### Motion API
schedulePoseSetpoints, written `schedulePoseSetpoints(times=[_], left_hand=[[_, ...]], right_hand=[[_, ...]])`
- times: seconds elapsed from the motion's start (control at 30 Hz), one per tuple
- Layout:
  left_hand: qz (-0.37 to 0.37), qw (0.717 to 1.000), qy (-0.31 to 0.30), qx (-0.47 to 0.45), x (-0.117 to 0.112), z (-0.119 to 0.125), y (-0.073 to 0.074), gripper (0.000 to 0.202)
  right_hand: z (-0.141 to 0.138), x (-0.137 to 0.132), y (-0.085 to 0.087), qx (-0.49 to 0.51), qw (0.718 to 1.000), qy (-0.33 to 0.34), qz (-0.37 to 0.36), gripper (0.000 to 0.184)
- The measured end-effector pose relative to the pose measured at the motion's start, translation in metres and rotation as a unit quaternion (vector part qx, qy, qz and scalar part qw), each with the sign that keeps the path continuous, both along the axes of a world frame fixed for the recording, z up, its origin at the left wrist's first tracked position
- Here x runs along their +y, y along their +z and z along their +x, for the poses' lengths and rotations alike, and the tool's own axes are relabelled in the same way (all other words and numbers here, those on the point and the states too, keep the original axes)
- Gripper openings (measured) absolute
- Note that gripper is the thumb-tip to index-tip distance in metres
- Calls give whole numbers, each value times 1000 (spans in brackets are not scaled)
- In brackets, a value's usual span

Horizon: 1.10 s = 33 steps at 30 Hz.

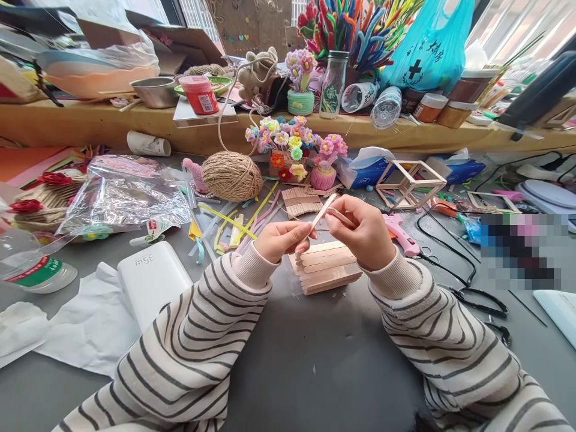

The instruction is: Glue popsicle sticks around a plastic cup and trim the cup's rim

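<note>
My left hand (288, 237) pinches a wooden craft stick (324, 209) that slants up to the right. Close beside it, my right hand (362, 228) is closed with thumb and fingers on another pale wooden craft stick (341, 217), partly covered by the fingers. Just below both hands, a box-like piece built of stacked craft sticks (330, 279) sits on the grey table, its upper part partly hidden by the hands. Behind them lies a row of loose craft sticks (300, 204). A pink glue gun (402, 234) rests to the right of my right hand.
A twine ball (233, 176), yarn flowers (288, 141) and a stick-built open frame (411, 183) stand toward the back. At left are a white power bank (153, 282) and crumpled paper (96, 327). Black-handled scissors (479, 302) and a black cable (468, 273) lie at right.
</note>
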<state>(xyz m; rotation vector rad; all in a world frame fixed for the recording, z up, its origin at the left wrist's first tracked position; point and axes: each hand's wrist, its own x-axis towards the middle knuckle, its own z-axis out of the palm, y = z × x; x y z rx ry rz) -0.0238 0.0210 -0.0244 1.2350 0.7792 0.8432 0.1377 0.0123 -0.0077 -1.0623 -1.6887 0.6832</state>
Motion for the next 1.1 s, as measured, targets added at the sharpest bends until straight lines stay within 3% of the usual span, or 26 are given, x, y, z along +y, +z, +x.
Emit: schedulePoseSetpoints(times=[0.17,0.6,0.7,0.97,1.1], left_hand=[[-20,999,-16,-25,5,-5,-3,38],[55,995,87,9,9,-7,-6,27],[81,988,121,46,5,-5,-4,22],[108,980,120,111,0,-5,0,20],[106,981,106,121,0,-3,0,20]], right_hand=[[6,4,4,34,999,6,-16,10],[18,21,-9,88,994,-9,-68,23],[15,22,-10,99,991,13,-90,26],[7,15,-7,45,986,137,-80,29],[4,11,-7,21,996,73,-49,32]])
